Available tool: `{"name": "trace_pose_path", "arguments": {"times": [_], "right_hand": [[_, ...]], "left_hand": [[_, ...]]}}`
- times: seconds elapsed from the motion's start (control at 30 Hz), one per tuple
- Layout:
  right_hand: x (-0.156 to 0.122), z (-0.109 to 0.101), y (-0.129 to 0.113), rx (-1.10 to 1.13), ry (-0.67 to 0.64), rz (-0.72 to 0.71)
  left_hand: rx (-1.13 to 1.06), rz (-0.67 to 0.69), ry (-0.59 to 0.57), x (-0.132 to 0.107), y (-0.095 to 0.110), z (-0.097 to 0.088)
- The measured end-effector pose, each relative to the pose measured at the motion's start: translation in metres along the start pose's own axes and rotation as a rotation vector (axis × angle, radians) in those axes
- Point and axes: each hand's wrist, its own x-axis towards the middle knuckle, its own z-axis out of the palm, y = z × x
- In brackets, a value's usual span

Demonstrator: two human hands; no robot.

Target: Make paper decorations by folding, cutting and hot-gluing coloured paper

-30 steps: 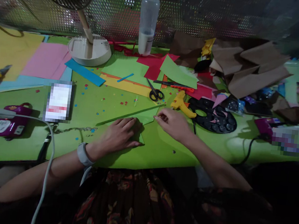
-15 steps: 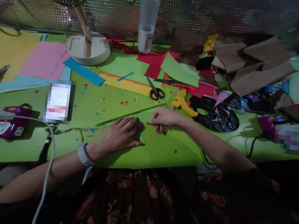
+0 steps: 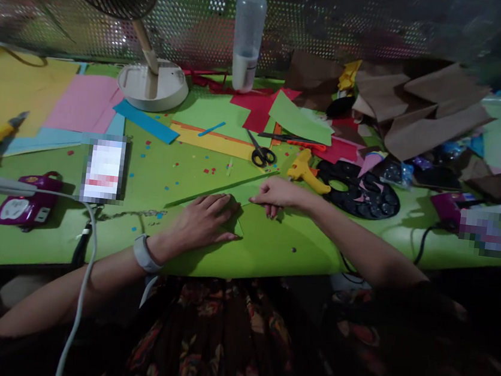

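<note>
My left hand (image 3: 210,220), with a pale watch band (image 3: 144,253) at its wrist, lies flat with fingers outstretched. It presses down on a small light green piece of paper (image 3: 239,228), of which only the right edge shows. Just to the right, my right hand (image 3: 273,195) is closed in a pinch, its fingertips close to that paper's edge. What the pinch holds is too small to make out. Beyond both hands a long thin green edge (image 3: 214,191), perhaps of a paper sheet, runs slantwise across the green table (image 3: 261,255).
Black-handled scissors (image 3: 263,155), a yellow glue gun (image 3: 303,171) and a black palette (image 3: 358,191) lie beyond my right hand. A phone (image 3: 104,168) and a purple power socket (image 3: 27,202) are left. Farther back are a fan (image 3: 153,86), a bottle (image 3: 247,43) and coloured paper.
The view has shifted slightly, so things on the left appear farther right. Both hands keep nearly the same place and pose, with my right fingertips moved only a little.
</note>
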Motion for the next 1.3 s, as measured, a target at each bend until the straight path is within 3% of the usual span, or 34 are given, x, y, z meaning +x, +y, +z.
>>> {"name": "trace_pose_path", "arguments": {"times": [0.1,0.23,0.53,0.63,0.8,0.93,1.03,1.3], "right_hand": [[-0.006,-0.002,0.003,-0.014,0.004,-0.01],[-0.019,0.008,0.005,-0.027,-0.095,0.003],[-0.015,0.041,-0.009,-0.002,-0.17,0.082],[-0.017,0.047,-0.013,-0.059,-0.074,0.016],[-0.026,0.058,-0.01,-0.376,0.371,-0.319],[-0.019,0.062,-0.001,-0.472,0.403,-0.54],[-0.012,0.061,0.0,-0.438,0.404,-0.539],[-0.01,0.06,-0.02,-0.382,0.413,-0.299]], "left_hand": [[-0.043,0.009,0.037,-0.007,-0.003,-0.002],[-0.063,-0.046,0.092,-0.024,-0.004,-0.003],[-0.182,-0.055,0.013,-0.037,-0.005,0.004],[-0.187,-0.034,0.012,-0.037,-0.009,0.004],[-0.211,-0.028,0.002,-0.038,-0.013,0.002],[-0.221,-0.019,0.002,-0.036,-0.016,-0.001],[-0.226,-0.014,0.007,-0.036,-0.016,-0.002],[-0.204,-0.045,0.054,-0.035,-0.013,-0.001]]}}
